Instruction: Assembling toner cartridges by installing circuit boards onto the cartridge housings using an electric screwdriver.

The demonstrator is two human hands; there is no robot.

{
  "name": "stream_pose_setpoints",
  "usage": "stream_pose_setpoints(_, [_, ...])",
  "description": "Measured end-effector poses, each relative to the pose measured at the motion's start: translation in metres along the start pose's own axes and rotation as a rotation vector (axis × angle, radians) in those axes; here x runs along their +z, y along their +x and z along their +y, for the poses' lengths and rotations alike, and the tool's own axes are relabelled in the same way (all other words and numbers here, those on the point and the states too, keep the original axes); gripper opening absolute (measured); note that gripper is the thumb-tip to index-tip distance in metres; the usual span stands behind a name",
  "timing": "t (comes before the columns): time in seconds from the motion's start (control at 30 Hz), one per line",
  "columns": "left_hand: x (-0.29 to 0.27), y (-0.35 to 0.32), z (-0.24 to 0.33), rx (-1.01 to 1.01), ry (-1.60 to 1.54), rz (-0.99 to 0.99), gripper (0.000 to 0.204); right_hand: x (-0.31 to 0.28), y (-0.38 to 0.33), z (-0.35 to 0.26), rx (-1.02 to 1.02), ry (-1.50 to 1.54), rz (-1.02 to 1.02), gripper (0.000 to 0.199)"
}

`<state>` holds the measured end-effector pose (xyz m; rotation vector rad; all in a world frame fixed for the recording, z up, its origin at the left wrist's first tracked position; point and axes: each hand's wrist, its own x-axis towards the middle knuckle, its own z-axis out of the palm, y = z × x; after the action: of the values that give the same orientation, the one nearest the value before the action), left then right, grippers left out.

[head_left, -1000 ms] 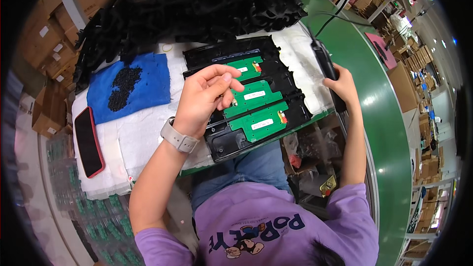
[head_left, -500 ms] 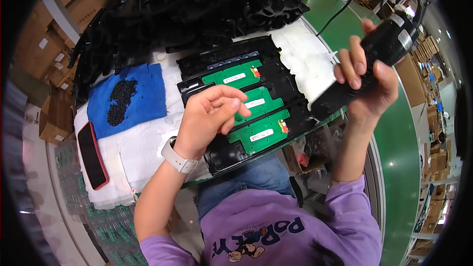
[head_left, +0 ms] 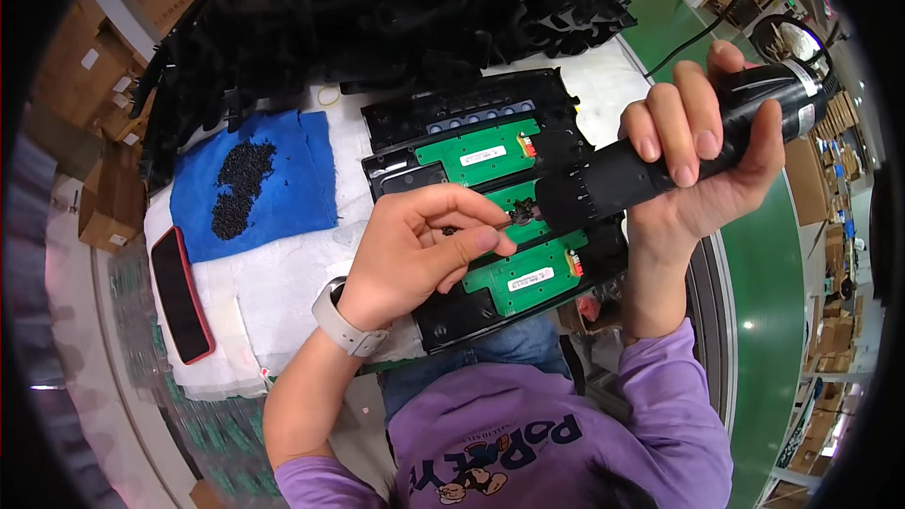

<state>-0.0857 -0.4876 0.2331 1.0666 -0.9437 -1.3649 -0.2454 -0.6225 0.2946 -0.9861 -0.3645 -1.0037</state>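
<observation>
My right hand [head_left: 693, 146] is wrapped round a black corded electric screwdriver [head_left: 603, 187], held slanting with its front end to the left. That end hangs over the middle green circuit board [head_left: 509, 196], partly covering it. Close by the tip, my left hand [head_left: 419, 247] is closed, thumb and forefinger pinched together; whatever lies between them is too small to make out. Two more green boards, one farther [head_left: 462, 162] and one nearer [head_left: 537, 290], sit in black plastic housings [head_left: 448, 325] lying side by side. Each board bears a white label; connectors in red and yellow show on these two.
To the left, a heap of small black screws [head_left: 240, 188] rests on a blue cloth [head_left: 316, 188]. A red-cased phone [head_left: 184, 297] lies at the white table cover's [head_left: 245, 292] left edge. Many black plastic parts [head_left: 377, 28] are piled at the back. The screwdriver's cord [head_left: 721, 19] runs up right.
The screwdriver has swung left and its front end is now over the middle board. My left hand's fingers have come up to its tip. The whole view has shifted slightly.
</observation>
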Motion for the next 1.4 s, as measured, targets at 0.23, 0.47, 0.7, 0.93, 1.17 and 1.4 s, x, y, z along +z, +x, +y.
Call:
stream_pose_setpoints(0.23, [0.003, 0.002, -0.009, 0.071, 0.09, 0.02, 0.012, 0.002, -0.004, 0.0, 0.037, -0.049, 0.03, 0.027])
stream_pose_setpoints(0.47, [-0.002, -0.001, -0.008, 0.122, 0.029, 0.04, 0.01, 0.014, -0.01, 0.002, -0.024, -0.13, 0.177, 0.023])
stream_pose_setpoints(0.7, [-0.008, 0.008, -0.013, 0.199, 0.123, 0.123, 0.02, 0.015, -0.006, 0.009, 0.083, -0.049, 0.135, 0.022])
stream_pose_setpoints(0.93, [-0.023, 0.012, -0.018, 0.194, 0.026, 0.286, 0.019, 0.036, -0.025, 0.046, 0.227, -0.428, -0.012, 0.031])
stream_pose_setpoints(1.17, [-0.02, 0.009, -0.016, 0.188, -0.008, 0.29, 0.015, 0.037, -0.029, 0.057, 0.258, -0.427, -0.019, 0.031])
stream_pose_setpoints(1.4, [-0.017, 0.013, -0.021, 0.317, -0.161, 0.275, 0.012, 0.042, -0.026, 0.07, 0.253, -0.506, -0.179, 0.028])
